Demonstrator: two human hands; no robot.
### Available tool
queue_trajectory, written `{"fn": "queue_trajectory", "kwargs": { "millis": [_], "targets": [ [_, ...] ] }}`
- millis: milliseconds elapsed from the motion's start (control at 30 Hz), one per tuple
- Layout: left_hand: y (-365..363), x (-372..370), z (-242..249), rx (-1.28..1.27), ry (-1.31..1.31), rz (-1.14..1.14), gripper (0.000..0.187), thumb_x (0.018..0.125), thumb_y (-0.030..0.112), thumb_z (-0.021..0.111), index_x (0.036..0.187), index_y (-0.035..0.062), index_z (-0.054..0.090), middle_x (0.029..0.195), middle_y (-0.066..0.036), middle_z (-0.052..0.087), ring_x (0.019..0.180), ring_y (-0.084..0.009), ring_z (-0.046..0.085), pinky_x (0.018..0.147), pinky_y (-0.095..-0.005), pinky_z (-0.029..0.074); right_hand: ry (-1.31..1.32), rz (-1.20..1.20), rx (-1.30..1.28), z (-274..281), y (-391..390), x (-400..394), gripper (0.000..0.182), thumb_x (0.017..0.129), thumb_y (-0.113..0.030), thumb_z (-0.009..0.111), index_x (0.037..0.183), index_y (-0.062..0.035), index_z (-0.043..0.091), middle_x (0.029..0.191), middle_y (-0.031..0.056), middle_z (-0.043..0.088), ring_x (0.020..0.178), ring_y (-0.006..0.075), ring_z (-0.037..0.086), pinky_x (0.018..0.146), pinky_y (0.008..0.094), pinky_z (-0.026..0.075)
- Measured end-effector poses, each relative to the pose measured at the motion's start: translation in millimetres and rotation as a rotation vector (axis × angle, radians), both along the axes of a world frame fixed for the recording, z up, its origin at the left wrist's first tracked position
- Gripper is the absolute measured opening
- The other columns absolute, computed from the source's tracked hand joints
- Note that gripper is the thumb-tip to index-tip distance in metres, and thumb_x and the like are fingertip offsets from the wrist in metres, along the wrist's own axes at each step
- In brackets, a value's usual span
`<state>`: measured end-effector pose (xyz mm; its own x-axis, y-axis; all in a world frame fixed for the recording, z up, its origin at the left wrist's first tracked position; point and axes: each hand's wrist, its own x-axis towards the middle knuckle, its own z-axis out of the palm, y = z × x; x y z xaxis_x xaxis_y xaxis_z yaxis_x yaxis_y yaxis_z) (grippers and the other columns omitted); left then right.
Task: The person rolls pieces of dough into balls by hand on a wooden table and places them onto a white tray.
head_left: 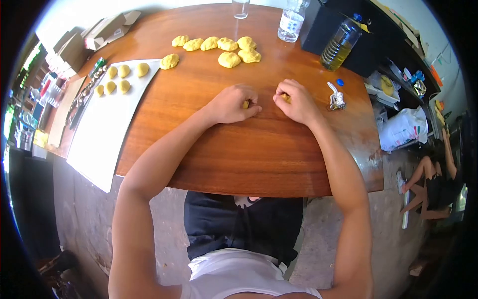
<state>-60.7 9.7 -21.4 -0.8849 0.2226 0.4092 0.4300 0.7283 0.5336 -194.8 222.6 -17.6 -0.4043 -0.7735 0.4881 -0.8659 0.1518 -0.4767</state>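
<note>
My left hand (235, 104) is curled on the wooden table, with yellow dough (246, 104) showing between its fingers. To the right, my right hand (295, 102) is closed around another piece of yellow dough (286, 97). A gap of bare wood separates the two hands. Beyond them lie several yellow dough lumps, among them a round one (229, 60) and one at the left end (169, 61). Several smoother dough balls (123, 71) rest on a white sheet (107, 129) at the table's left.
A water bottle (291, 22), a glass (240, 9) and an oil bottle (338, 47) stand at the back. A blue cap (340, 82) and a small crumpled item (336, 99) lie at right. A person (438, 187) sits far right, beyond a white sack (404, 128).
</note>
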Motion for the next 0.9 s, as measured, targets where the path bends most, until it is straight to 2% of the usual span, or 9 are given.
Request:
{"fn": "queue_trajectory", "kwargs": {
  "millis": [100, 200, 267, 367, 467, 600, 667, 767, 900],
  "targets": [
    [0.7, 3.1, -1.0, -0.018, 0.050, -0.008, 0.022, 0.087, 0.018, 0.078, 0.082, 0.0025, 0.064, 0.085, -0.015, 0.067, 0.085, -0.0349, 0.064, 0.078, -0.0443, 0.051, 0.105, 0.208, 0.092, 3.8, 2.0, 27.2, 0.014, 0.083, -0.011, 0.074, 0.081, -0.0051, 0.062, 0.088, 0.0139, 0.065, 0.089, 0.0354, 0.061, 0.081, 0.0454, 0.051],
    [2.6, 3.0, -3.9, 0.037, 0.047, 0.010, 0.023, 0.088, 0.020, 0.079, 0.081, 0.0029, 0.064, 0.085, -0.014, 0.067, 0.085, -0.0346, 0.063, 0.078, -0.0447, 0.051, 0.018, 0.245, 0.117, 7.9, 1.4, 37.6, 0.013, 0.086, -0.009, 0.074, 0.083, -0.0035, 0.062, 0.087, 0.0139, 0.061, 0.092, 0.0344, 0.059, 0.082, 0.0438, 0.049],
    [3.0, 4.9, -0.6, 0.009, 0.014, 0.014, 0.023, 0.088, 0.018, 0.079, 0.083, 0.0022, 0.064, 0.086, -0.014, 0.065, 0.087, -0.0341, 0.063, 0.079, -0.0440, 0.051, 0.054, 0.212, 0.072, 0.0, 2.1, 17.1, 0.014, 0.086, -0.010, 0.074, 0.082, -0.0032, 0.062, 0.087, 0.0140, 0.062, 0.090, 0.0345, 0.059, 0.081, 0.0439, 0.050],
    [4.4, 5.2, 2.7, -0.015, -0.007, 0.018, 0.022, 0.089, 0.017, 0.079, 0.084, 0.0016, 0.064, 0.087, -0.014, 0.064, 0.089, -0.0336, 0.063, 0.080, -0.0432, 0.050, -0.022, -0.037, 0.032, -4.8, 6.4, -5.8, 0.019, 0.084, -0.016, 0.077, 0.080, -0.0050, 0.062, 0.086, 0.0134, 0.065, 0.088, 0.0355, 0.062, 0.079, 0.0459, 0.051],
    [2.9, 5.2, 2.2, -0.017, 0.007, 0.025, 0.023, 0.089, 0.019, 0.079, 0.083, 0.0023, 0.064, 0.087, -0.014, 0.066, 0.088, -0.0336, 0.063, 0.079, -0.0434, 0.051, 0.109, 0.123, 0.021, -2.8, 6.1, 13.1, 0.020, 0.083, -0.016, 0.078, 0.079, -0.0056, 0.061, 0.085, 0.0127, 0.065, 0.087, 0.0347, 0.061, 0.079, 0.0458, 0.051],
    [3.4, 3.5, -1.1, 0.001, 0.052, 0.008, 0.024, 0.088, 0.019, 0.079, 0.081, 0.0027, 0.064, 0.086, -0.013, 0.067, 0.086, -0.0332, 0.064, 0.078, -0.0435, 0.051, 0.042, 0.230, 0.079, 6.0, -0.9, 41.1, 0.021, 0.082, -0.015, 0.078, 0.077, -0.0066, 0.060, 0.083, 0.0110, 0.063, 0.087, 0.0331, 0.061, 0.078, 0.0451, 0.051],
    [4.1, 5.5, 1.5, 0.001, 0.002, 0.024, 0.022, 0.088, 0.018, 0.079, 0.082, 0.0028, 0.065, 0.087, -0.013, 0.067, 0.086, -0.0332, 0.064, 0.079, -0.0435, 0.052, 0.071, 0.210, 0.061, -1.2, -2.6, 23.5, 0.021, 0.084, -0.017, 0.078, 0.078, -0.0057, 0.061, 0.084, 0.0119, 0.064, 0.088, 0.0333, 0.062, 0.079, 0.0457, 0.051],
    [4.9, 5.8, 4.6, -0.015, -0.032, 0.036, 0.020, 0.088, 0.017, 0.079, 0.085, 0.0024, 0.066, 0.088, -0.013, 0.066, 0.088, -0.0329, 0.064, 0.080, -0.0432, 0.052, 0.036, -0.045, 0.011, -4.5, 3.6, -4.7, 0.022, 0.086, -0.022, 0.079, 0.081, -0.0053, 0.065, 0.086, 0.0142, 0.066, 0.089, 0.0353, 0.062, 0.080, 0.0460, 0.051],
    [4.7, 8.0, 5.8, -0.015, -0.023, 0.039, 0.020, 0.089, 0.017, 0.079, 0.086, 0.0016, 0.067, 0.087, -0.014, 0.065, 0.090, -0.0329, 0.065, 0.081, -0.0429, 0.051, 0.094, 0.128, -0.001, -1.9, 6.4, 24.6, 0.021, 0.084, -0.020, 0.080, 0.081, -0.0073, 0.063, 0.087, 0.0125, 0.065, 0.088, 0.0346, 0.062, 0.080, 0.0458, 0.051]
  ]
}}
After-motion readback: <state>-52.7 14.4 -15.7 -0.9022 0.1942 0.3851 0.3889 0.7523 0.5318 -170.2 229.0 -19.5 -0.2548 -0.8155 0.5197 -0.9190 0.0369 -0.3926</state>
